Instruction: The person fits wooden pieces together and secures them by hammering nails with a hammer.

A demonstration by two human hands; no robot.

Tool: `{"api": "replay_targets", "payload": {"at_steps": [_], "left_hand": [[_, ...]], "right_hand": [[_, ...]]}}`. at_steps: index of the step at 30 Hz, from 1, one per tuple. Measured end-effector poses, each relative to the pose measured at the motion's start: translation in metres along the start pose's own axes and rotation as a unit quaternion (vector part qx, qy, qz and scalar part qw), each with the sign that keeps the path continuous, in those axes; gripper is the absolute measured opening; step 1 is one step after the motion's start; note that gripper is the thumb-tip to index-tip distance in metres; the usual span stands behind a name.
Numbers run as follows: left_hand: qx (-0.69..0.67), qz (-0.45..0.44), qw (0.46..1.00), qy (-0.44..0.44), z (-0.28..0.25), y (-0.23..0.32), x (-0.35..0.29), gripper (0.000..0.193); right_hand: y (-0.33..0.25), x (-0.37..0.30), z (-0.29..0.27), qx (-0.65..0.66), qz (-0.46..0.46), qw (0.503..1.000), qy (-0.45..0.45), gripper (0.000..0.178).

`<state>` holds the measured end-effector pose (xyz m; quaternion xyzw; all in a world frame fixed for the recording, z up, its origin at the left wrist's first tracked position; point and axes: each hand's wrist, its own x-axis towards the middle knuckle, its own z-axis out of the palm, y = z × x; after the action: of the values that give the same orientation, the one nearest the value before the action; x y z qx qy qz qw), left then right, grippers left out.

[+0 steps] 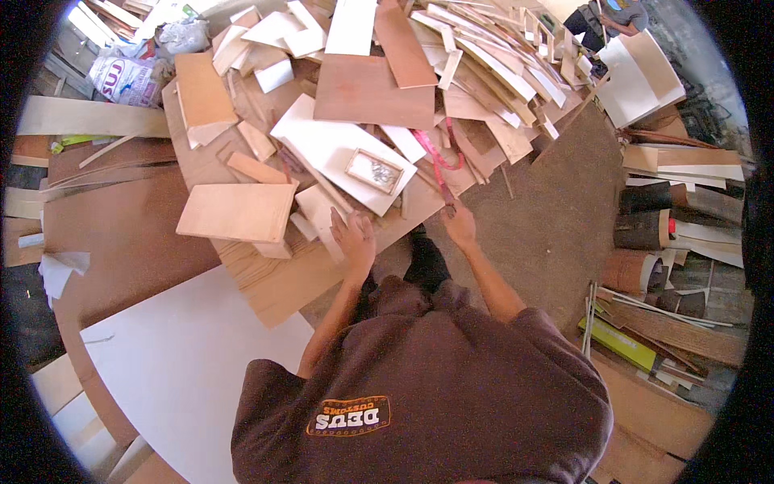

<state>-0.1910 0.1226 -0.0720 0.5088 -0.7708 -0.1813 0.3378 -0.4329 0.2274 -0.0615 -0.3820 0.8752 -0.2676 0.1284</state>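
Observation:
My left hand (353, 234) is at the near edge of the worktable, fingers apart, next to a light wood block (316, 211). Nothing shows in its grasp. To its right, my right hand (459, 226) is closed at the table edge around the dark end of a pink-red strap (439, 160). That strap loops back among the offcuts; its exact kind is unclear. Between and beyond my hands lies a white board (326, 145) with a small framed rectangular piece (374, 171) on it. A thick pale wood panel (235, 211) sits to the left.
The wooden worktable (270, 286) carries heaped offcuts, including a brown board (375, 93) and long strips (500, 60). A large white sheet (185, 371) lies lower left. Stacked scraps (685, 210) line the right side. Another person (609, 20) is at the far right.

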Motion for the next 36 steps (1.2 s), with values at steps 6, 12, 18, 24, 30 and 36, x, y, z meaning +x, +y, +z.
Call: {"api": "replay_targets", "payload": {"at_steps": [6,12,18,24,30,36], "left_hand": [[-0.148,-0.087,0.975,-0.141,0.042,0.013,0.017,0.024],[-0.117,-0.121,0.978,-0.125,0.058,0.062,0.02,0.021],[-0.025,-0.183,0.977,-0.111,0.082,0.116,0.04,0.026],[0.043,-0.184,0.977,-0.097,0.104,0.14,0.036,0.029],[-0.008,-0.095,0.991,-0.096,0.119,0.14,0.013,0.031],[-0.07,-0.015,0.989,-0.13,0.129,0.145,-0.005,0.028]], "right_hand": [[0.0,0.075,-0.013,-0.087,-0.035,0.992,-0.078,0.036],[0.047,0.125,0.033,-0.163,-0.065,0.969,-0.174,0.041],[0.062,0.113,-0.019,-0.185,-0.174,0.939,-0.231,0.039],[0.12,0.104,-0.025,-0.084,-0.136,0.935,-0.316,0.041],[0.126,0.098,-0.039,0.03,-0.146,0.959,-0.239,0.029],[0.131,0.089,-0.023,-0.052,-0.106,0.97,-0.21,0.035]]}}
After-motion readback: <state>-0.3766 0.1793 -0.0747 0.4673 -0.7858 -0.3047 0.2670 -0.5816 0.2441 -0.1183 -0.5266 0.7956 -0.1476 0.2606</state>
